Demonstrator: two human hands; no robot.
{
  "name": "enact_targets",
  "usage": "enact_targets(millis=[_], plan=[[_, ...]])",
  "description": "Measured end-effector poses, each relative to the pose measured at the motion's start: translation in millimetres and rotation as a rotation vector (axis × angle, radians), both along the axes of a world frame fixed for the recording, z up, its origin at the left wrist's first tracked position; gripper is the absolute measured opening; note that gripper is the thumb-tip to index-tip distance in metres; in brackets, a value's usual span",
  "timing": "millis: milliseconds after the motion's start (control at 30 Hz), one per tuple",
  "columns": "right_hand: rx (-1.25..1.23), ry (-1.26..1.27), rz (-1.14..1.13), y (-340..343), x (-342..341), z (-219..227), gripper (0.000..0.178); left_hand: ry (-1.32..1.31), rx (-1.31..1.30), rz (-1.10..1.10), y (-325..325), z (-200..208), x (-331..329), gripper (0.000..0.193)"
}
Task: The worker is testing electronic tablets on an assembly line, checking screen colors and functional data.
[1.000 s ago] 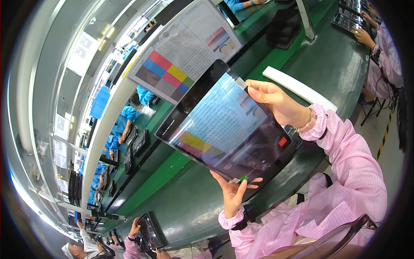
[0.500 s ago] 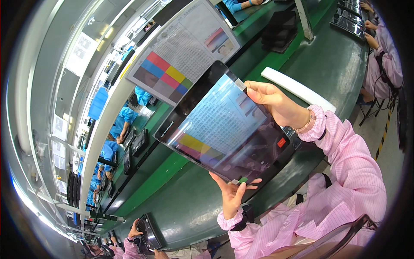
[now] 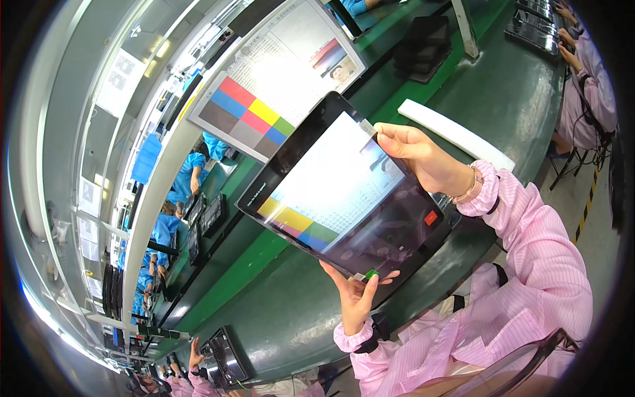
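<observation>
A black tablet (image 3: 317,152) is held up at a slant between my two hands. Its lit screen displays a live picture of the chart behind it, with a red button in one corner. My right hand (image 3: 426,159) grips the upper right edge, thumb on the front by a small pale tab. At the lower edge, my left hand (image 3: 357,294) supports the tablet, its thumb beside a green tab (image 3: 372,273) and some fingers behind. Beyond the tablet stands the chart board (image 3: 231,129), printed with text, coloured squares and a photo; a bright glare covers its middle.
A long white foam strip (image 3: 456,134) lies on the green bench (image 3: 291,331) to the right. Black trays (image 3: 423,49) are stacked at the back. Co-workers in blue (image 3: 182,182) and pink (image 3: 589,86) handle dark devices nearby. Another black device (image 3: 225,357) lies at lower left.
A strong white light now falls on the chart, and the tablet's screen has brightened with it. My hands stay nearly still. At lower left, a co-worker's hand has shifted off the black device.
</observation>
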State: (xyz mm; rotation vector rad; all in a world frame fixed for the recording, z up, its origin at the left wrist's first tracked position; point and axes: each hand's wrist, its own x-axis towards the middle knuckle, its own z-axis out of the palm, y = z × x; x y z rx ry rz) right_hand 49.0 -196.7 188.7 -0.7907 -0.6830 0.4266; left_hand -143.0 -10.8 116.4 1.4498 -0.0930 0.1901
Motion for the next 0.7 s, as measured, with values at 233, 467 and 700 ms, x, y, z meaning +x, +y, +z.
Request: enact_targets(millis=[233, 467, 700], plan=[[0.026, 0.046, -0.017, 0.8, -4.0, 4.9, 0.020, 0.051, 0.052, 0.038, 1.3, -3.8, 2.0, 0.104], [0.032, 0.064, -0.062, -0.7, -5.3, 5.2, 0.019, -0.103, 0.139, -0.003, 3.7, -6.4, 1.9, 0.105], [0.037, 0.076, -0.030, 0.2, -3.3, 2.4, 0.019, -0.050, 0.121, 0.098, 3.1, -8.8, -0.1, 0.107]])
